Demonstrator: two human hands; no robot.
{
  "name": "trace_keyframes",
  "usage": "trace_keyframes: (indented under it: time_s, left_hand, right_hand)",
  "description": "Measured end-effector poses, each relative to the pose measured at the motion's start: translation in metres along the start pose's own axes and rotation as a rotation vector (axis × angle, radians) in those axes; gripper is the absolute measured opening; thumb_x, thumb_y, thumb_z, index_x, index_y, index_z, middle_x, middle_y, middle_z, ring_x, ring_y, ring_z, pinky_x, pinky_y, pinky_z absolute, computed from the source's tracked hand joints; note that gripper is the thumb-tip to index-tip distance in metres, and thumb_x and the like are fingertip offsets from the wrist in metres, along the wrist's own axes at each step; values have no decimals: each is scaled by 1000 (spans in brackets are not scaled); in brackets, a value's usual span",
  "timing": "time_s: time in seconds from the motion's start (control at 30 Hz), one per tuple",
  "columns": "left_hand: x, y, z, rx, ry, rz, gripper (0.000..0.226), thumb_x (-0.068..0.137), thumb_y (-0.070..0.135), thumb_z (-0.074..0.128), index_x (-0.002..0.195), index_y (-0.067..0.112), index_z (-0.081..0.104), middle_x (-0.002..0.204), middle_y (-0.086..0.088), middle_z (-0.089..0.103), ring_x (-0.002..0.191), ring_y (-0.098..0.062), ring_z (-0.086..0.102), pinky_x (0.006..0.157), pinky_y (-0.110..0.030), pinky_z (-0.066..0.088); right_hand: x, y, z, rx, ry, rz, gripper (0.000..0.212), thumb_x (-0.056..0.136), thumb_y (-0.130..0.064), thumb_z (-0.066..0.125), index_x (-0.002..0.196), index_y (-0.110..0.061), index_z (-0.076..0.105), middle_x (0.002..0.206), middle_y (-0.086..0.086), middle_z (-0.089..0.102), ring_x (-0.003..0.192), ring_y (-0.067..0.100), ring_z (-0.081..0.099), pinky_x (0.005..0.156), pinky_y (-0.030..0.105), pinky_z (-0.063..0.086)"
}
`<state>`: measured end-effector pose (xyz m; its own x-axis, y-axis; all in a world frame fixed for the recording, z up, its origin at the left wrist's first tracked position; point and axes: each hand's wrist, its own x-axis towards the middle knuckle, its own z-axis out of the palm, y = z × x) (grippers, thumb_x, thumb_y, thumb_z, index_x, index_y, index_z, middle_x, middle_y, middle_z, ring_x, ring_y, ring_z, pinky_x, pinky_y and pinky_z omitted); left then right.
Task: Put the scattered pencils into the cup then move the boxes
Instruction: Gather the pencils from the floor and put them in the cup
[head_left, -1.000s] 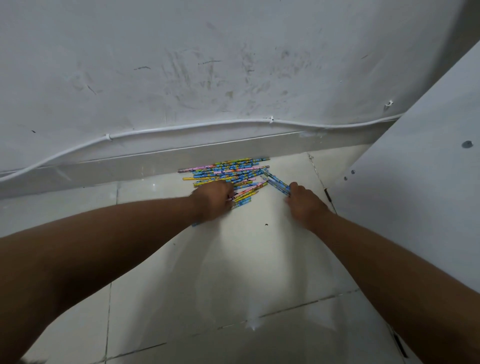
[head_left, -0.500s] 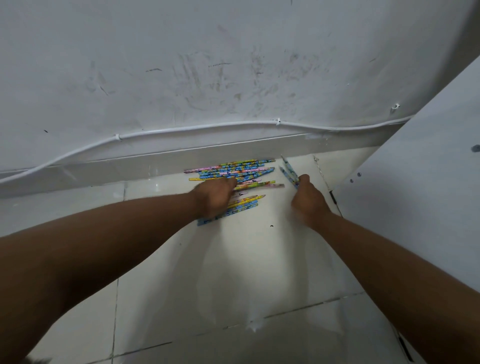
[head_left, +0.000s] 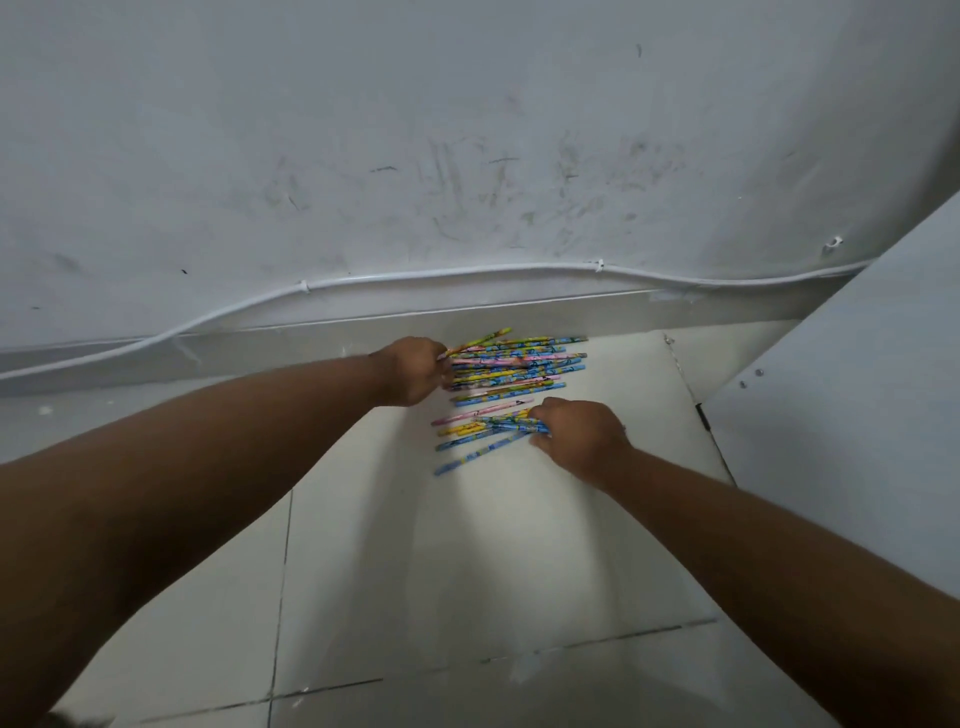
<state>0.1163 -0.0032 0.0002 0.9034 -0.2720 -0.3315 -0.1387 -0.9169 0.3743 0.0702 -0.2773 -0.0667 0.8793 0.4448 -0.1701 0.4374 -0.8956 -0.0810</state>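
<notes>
Gathering from both ends, your left hand (head_left: 415, 370) pinches the far pencils (head_left: 514, 364) by the wall edge of the floor (head_left: 467, 545); your right hand (head_left: 579, 436) clamps the nearer bunch — round ones may roll or slip loose. No cup in view.

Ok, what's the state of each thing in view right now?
Pencils: loose on the floor in two rough bunches, none in a cup.
Left hand: fingers on the far bunch's left ends.
Right hand: fingers on the near bunch's right ends.
White cable: clipped along the wall.
</notes>
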Motion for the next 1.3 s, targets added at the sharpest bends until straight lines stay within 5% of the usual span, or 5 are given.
trace_keyframes:
  time_s: [0.3,0.53,0.77,1.07,1.3]
  left_hand:
    - [-7,9,-5,-368,-86,-20,16,107,18,42,93,21,49,81,-1,72,71,-20,59,65,-30,47]
    - [-11,42,7,-576,-235,6,16,108,5,37,96,15,39,92,-16,72,61,-16,60,51,-23,43]
    - [-5,85,32,-868,-295,-11,18,113,23,33,102,14,44,93,-8,75,66,-18,67,63,-27,52]
    - [-17,127,52,-996,-354,-49,26,112,9,32,119,5,57,110,-15,69,75,-12,74,67,-21,60]
    - [-10,125,38,-1057,-408,-102,29,109,3,34,101,7,61,89,-11,69,73,-21,71,86,-42,63]
  right_hand:
    - [-13,11,-10,-244,-88,-114,32,108,-34,43,130,-12,49,120,9,61,83,37,68,61,36,34]
    - [-34,43,-21,585,0,259,10,106,-22,48,99,-21,55,75,-2,57,70,21,53,65,33,36]
    - [-35,25,-46,1597,13,597,23,109,-5,43,120,-5,62,79,7,58,69,18,56,71,31,55]
    - [-14,-6,-83,1796,143,613,28,110,-10,37,125,0,59,121,15,74,95,31,72,86,49,61]
    - [-12,-10,-98,1871,211,516,20,112,-16,36,113,-17,56,103,9,76,88,27,73,95,51,54]
